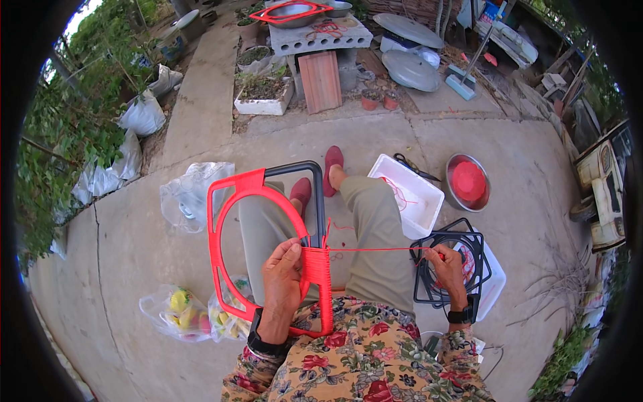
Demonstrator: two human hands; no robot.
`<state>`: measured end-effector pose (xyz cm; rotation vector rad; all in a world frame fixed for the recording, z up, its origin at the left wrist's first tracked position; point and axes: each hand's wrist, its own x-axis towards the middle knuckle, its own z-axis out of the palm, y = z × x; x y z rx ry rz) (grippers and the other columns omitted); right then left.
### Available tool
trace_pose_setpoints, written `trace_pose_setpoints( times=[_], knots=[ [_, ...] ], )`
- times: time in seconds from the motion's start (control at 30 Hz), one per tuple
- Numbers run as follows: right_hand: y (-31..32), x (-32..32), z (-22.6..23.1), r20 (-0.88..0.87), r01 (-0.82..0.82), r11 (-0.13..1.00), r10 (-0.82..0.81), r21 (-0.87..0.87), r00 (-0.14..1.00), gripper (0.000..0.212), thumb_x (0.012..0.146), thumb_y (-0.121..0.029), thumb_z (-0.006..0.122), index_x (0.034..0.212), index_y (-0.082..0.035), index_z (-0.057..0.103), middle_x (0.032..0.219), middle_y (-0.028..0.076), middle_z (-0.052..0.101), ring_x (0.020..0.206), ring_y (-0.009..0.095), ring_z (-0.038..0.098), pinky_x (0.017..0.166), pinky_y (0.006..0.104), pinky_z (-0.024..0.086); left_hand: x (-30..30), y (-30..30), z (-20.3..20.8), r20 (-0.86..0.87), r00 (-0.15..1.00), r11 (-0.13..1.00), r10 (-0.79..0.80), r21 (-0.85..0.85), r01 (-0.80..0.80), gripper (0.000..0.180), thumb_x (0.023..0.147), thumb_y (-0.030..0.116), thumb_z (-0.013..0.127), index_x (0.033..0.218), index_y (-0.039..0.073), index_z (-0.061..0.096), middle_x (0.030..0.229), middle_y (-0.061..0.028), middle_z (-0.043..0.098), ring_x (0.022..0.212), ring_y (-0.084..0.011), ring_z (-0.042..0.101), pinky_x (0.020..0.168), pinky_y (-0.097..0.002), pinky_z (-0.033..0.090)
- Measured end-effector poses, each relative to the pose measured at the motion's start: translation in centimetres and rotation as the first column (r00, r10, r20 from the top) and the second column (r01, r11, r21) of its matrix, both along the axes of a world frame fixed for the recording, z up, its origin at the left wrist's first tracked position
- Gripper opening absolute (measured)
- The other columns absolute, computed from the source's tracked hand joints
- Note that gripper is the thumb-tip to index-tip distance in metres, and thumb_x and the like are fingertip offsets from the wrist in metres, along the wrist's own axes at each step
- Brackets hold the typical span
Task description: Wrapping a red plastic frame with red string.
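A square frame with a round ring inside it (216,221) stands upright across my lap, wrapped mostly in red cord. Bare black tube (319,201) shows along its upper right part. My left hand (282,275) pinches it at the inner ring, beside a thick band of close red windings (317,268). From that band a single red cord (375,249) runs taut to the right. My right hand (449,269) is closed on the cord, out beyond my right knee. What else lies inside its fist is hidden.
Right of my legs are a white foam box (429,201), scissors (410,163), a metal bowl with something red (450,187) and stacked black frames (478,231). Plastic bags of fruit (175,321) lie at left. Ahead, a concrete-block table (321,41) holds another red-wrapped frame (268,12).
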<state>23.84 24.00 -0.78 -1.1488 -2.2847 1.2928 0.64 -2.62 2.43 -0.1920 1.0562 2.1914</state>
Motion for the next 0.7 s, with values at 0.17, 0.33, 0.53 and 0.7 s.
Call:
trace_pose_setpoints(
  times=[0.17, 0.33, 0.53, 0.7],
  knots=[
    [-1.2, -2.5, 3.4, -0.015, 0.062, 0.997, -0.062, 0.054, 0.998, 0.02, 0.086, -0.014, 0.064, 0.101, -0.002, 0.065, 0.06, -0.002, 0.046, 0.058, 0.006, 0.041, 0.051, 0.0262, 0.036, -0.3, 0.1, -0.2, 0.032, 0.997, 0.997, -0.071, -0.035, 0.072, 0.019, 0.092, 0.01, 0.058, 0.107, -0.002, 0.057, 0.095, -0.0109, 0.067, 0.083, -0.0185, 0.067, 0.077, -0.0322, 0.056],
    [-5.4, -8.3, 7.8, -0.159, -0.27, 0.913, 0.231, -0.307, 0.96, 0.033, 0.087, -0.016, 0.066, 0.117, -0.005, 0.062, 0.063, -0.004, 0.044, 0.059, 0.005, 0.043, 0.05, 0.0241, 0.037, -0.4, 0.2, 0.0, 0.099, 0.991, 0.995, -0.088, -0.04, 0.092, 0.018, 0.092, 0.01, 0.059, 0.105, -0.002, 0.058, 0.093, -0.0096, 0.067, 0.082, -0.0175, 0.067, 0.076, -0.0318, 0.056],
    [-9.0, -13.3, 6.0, -0.343, -0.541, 0.758, 0.43, -0.364, 0.835, 0.021, 0.091, -0.021, 0.063, 0.099, -0.001, 0.064, 0.06, -0.008, 0.042, 0.051, 0.001, 0.034, 0.045, 0.0198, 0.028, -0.5, 0.2, 0.3, 0.186, 0.975, 0.992, -0.124, 0.027, 0.121, 0.021, 0.092, 0.014, 0.057, 0.106, -0.003, 0.057, 0.095, -0.0129, 0.067, 0.083, -0.0229, 0.067, 0.076, -0.037, 0.057],
    [-8.6, -12.5, 5.5, -0.399, -0.481, 0.691, 0.294, -0.539, 0.869, 0.024, 0.094, -0.023, 0.06, 0.081, -0.003, 0.058, 0.059, -0.007, 0.042, 0.05, 0.001, 0.034, 0.044, 0.02, 0.027, -1.5, 0.0, 2.2, 0.154, 0.927, 0.934, -0.343, 0.157, 0.319, 0.034, 0.095, 0.024, 0.054, 0.111, -0.006, 0.052, 0.094, -0.0206, 0.065, 0.08, -0.0317, 0.067, 0.075, -0.0448, 0.056]
  ],
)
